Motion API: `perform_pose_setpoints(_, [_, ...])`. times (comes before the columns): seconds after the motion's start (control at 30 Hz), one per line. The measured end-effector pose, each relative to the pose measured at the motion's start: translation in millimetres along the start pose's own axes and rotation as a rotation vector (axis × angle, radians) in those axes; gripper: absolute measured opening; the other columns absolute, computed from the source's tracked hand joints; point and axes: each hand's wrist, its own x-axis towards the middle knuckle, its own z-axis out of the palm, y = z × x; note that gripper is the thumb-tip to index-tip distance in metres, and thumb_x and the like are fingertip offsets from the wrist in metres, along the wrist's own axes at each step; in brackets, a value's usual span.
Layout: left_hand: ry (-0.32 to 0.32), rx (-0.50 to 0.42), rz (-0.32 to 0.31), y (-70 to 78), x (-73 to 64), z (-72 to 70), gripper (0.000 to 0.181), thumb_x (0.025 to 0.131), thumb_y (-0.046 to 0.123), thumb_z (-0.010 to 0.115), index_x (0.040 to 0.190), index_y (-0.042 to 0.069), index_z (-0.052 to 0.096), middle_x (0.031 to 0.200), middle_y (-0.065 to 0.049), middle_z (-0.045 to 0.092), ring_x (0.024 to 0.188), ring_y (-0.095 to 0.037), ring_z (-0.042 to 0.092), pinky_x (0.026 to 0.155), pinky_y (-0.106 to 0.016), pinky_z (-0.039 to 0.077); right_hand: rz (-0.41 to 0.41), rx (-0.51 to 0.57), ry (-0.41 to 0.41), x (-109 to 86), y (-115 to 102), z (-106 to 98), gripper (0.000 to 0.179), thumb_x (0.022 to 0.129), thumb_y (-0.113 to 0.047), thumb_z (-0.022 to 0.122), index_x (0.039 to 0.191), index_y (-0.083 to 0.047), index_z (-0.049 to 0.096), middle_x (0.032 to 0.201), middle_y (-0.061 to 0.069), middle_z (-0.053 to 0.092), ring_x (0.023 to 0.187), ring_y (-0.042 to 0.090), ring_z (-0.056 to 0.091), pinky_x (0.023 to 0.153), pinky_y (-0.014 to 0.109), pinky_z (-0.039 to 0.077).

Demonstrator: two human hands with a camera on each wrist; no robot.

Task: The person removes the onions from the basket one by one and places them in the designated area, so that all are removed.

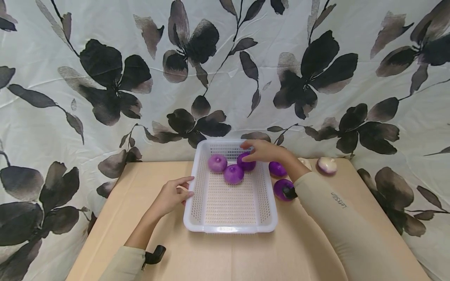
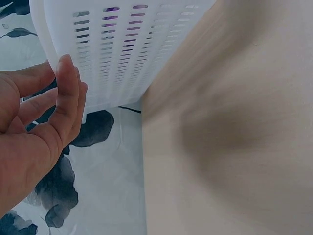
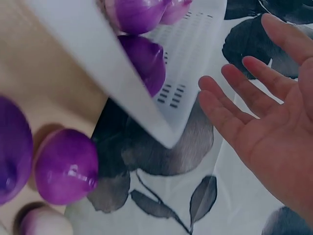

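Observation:
A white plastic basket (image 1: 230, 228) holds three purple onions: one at its left (image 1: 217, 162), one in the middle (image 1: 233, 174) and one at the right (image 1: 246, 161). At the basket's left rim, my left hand (image 1: 175, 195) grips the edge with thumb and fingers; its fingertips show against the slotted wall (image 2: 117, 54) in the left wrist view. My right hand (image 1: 261, 151) is over the far right corner, overlapping the right onion in the head view. Its fingers (image 3: 244, 93) are spread and hold nothing in the right wrist view.
Right of the basket, two more purple onions (image 1: 277, 169) (image 1: 282, 190) lie on the wooden table (image 1: 158, 171), partly behind my right arm. Farther right sits a white-and-purple onion (image 1: 327, 166), with a pale one (image 1: 305, 163) beside it. A floral cloth (image 1: 246, 97) hangs behind the table.

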Motion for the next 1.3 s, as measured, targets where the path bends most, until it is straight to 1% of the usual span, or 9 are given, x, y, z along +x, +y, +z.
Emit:
perform_pose_setpoints(0.23, [-0.003, -0.009, 0.009, 2.4, -0.6, -1.2, 0.058, 0.092, -0.003, 0.071, 0.147, -0.005, 0.052, 0.113, -0.024, 0.062, 0.075, -0.017, 0.069, 0.067, -0.046, 0.065, -0.004, 0.0, -0.062, 21.4, -11, 12, 0.063, 0.096, -0.024, 0.071, 0.149, 0.002, 0.048, 0.15, 0.023, 0.053, 0.134, 0.04, 0.058, 0.114, 0.048, 0.049])
perform_pose_setpoints(0.47, [-0.011, -0.021, 0.027, 4.0, -1.5, -0.2, 0.059, 0.092, -0.003, 0.072, 0.147, -0.008, 0.051, 0.114, -0.026, 0.062, 0.074, -0.018, 0.069, 0.062, -0.042, 0.064, 0.016, 0.008, -0.099, 36.9, -6, 33, 0.064, 0.096, -0.026, 0.07, 0.15, 0.0, 0.049, 0.152, 0.021, 0.053, 0.137, 0.038, 0.056, 0.117, 0.048, 0.045])
perform_pose_setpoints(0.63, [-0.01, -0.023, 0.028, 5.1, 0.0, -0.5, 0.058, 0.092, -0.003, 0.072, 0.147, -0.007, 0.051, 0.114, -0.025, 0.062, 0.074, -0.018, 0.068, 0.063, -0.044, 0.064, 0.018, 0.02, -0.13, 46.3, -2, 44, 0.066, 0.096, -0.026, 0.07, 0.151, 0.002, 0.047, 0.153, 0.022, 0.051, 0.142, 0.041, 0.049, 0.12, 0.049, 0.042])
perform_pose_setpoints(0.73, [-0.009, -0.023, 0.026, 5.7, 0.6, -0.8, 0.058, 0.092, -0.003, 0.072, 0.146, -0.006, 0.052, 0.113, -0.025, 0.062, 0.073, -0.018, 0.068, 0.064, -0.043, 0.064, 0.032, 0.017, -0.139, 48.4, -2, 47, 0.068, 0.096, -0.027, 0.071, 0.152, 0.002, 0.045, 0.154, 0.022, 0.05, 0.144, 0.042, 0.045, 0.121, 0.05, 0.04])
perform_pose_setpoints(0.9, [-0.009, -0.012, 0.02, 5.7, 0.4, -0.4, 0.058, 0.092, -0.003, 0.072, 0.146, -0.006, 0.052, 0.113, -0.024, 0.062, 0.074, -0.017, 0.068, 0.064, -0.042, 0.064, 0.038, -0.009, -0.135, 48.2, -2, 52, 0.066, 0.095, -0.025, 0.07, 0.151, 0.001, 0.047, 0.152, 0.021, 0.052, 0.144, 0.041, 0.046, 0.123, 0.05, 0.037])
perform_pose_setpoints(1.07, [-0.009, -0.019, 0.021, 5.1, -0.8, -0.6, 0.057, 0.092, -0.003, 0.071, 0.146, -0.006, 0.052, 0.113, -0.025, 0.062, 0.074, -0.017, 0.068, 0.065, -0.044, 0.064, 0.062, 0.017, -0.152, 49.3, 4, 60, 0.064, 0.095, -0.022, 0.069, 0.152, -0.001, 0.048, 0.153, 0.021, 0.051, 0.146, 0.038, 0.045, 0.124, 0.048, 0.036])
perform_pose_setpoints(1.17, [-0.009, -0.024, 0.02, 4.4, -1.4, -0.7, 0.057, 0.092, -0.003, 0.071, 0.146, -0.006, 0.052, 0.113, -0.025, 0.062, 0.074, -0.017, 0.068, 0.065, -0.045, 0.064, 0.066, 0.033, -0.153, 50.3, 7, 64, 0.062, 0.095, -0.02, 0.071, 0.15, -0.002, 0.051, 0.15, 0.02, 0.054, 0.143, 0.036, 0.048, 0.122, 0.047, 0.039])
perform_pose_setpoints(1.3, [-0.008, -0.027, 0.02, 4.2, -2.7, -0.5, 0.058, 0.092, -0.003, 0.072, 0.146, -0.006, 0.052, 0.114, -0.025, 0.062, 0.075, -0.018, 0.069, 0.065, -0.044, 0.064, 0.054, 0.026, -0.151, 51.4, 8, 68, 0.059, 0.093, -0.016, 0.073, 0.147, -0.001, 0.054, 0.146, 0.02, 0.058, 0.139, 0.034, 0.053, 0.12, 0.045, 0.042])
